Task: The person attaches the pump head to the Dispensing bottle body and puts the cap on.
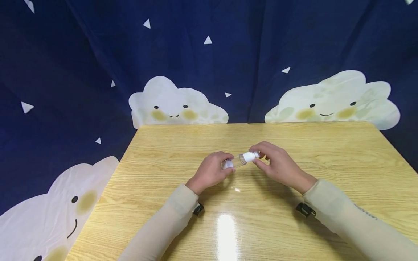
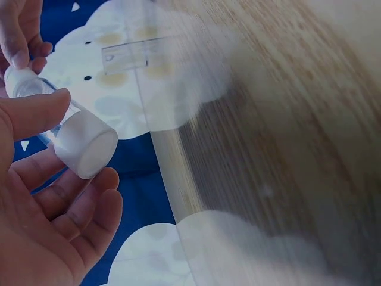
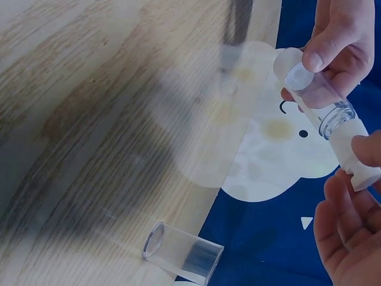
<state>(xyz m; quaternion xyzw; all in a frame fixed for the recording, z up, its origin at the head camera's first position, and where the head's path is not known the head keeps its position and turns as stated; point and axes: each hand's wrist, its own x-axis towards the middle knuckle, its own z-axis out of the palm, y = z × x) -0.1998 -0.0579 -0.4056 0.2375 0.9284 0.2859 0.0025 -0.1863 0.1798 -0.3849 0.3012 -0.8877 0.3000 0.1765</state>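
Both hands hold a small clear pump bottle [image 1: 239,161] tilted over the wooden table. My left hand [image 1: 213,170] grips its white base [image 2: 89,143], with the thumb along the clear side. At the other end, the fingers of my right hand [image 1: 275,163] pinch the white pump top [image 1: 249,156]. The clear body [image 3: 324,101] shows between the two hands, and its ridged neck [image 3: 336,119] meets the white collar. A clear cylindrical cap [image 3: 183,253] lies on its side on the table, apart from both hands.
The light wooden table [image 1: 156,214] reaches back to a dark blue curtain [image 1: 183,54] printed with white clouds and triangles. A bright light reflection [image 1: 226,235] shows on the tabletop near the front. Each wrist wears a small black device [image 1: 306,209].
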